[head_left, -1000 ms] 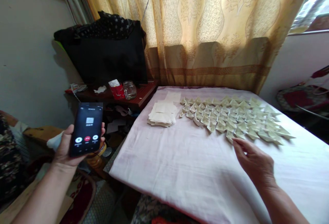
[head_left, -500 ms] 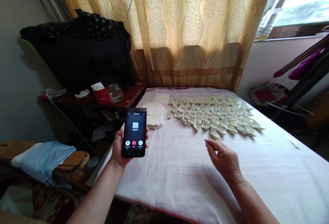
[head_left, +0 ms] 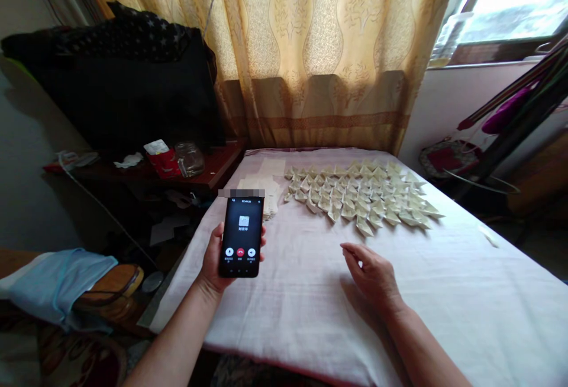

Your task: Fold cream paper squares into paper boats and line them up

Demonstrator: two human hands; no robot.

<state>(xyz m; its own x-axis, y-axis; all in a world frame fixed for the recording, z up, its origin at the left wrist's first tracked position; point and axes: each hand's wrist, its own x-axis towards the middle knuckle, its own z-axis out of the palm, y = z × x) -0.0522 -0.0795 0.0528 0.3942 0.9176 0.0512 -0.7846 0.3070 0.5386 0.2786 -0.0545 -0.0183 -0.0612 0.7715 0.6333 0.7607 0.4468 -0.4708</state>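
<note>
A person's left hand [head_left: 215, 260] is clamped around a black phone [head_left: 242, 236], its call screen lit, above the left side of a cloth-covered desk [head_left: 452, 304], while the right hand [head_left: 373, 274], well apart from it, hovers with thumb and fingertips drawn together. Beyond, folded paper pieces [head_left: 350, 192] sit in rows toward the far edge; a stack of paper sheets [head_left: 271, 192], partly hidden behind the phone, lies near the far left corner.
</note>
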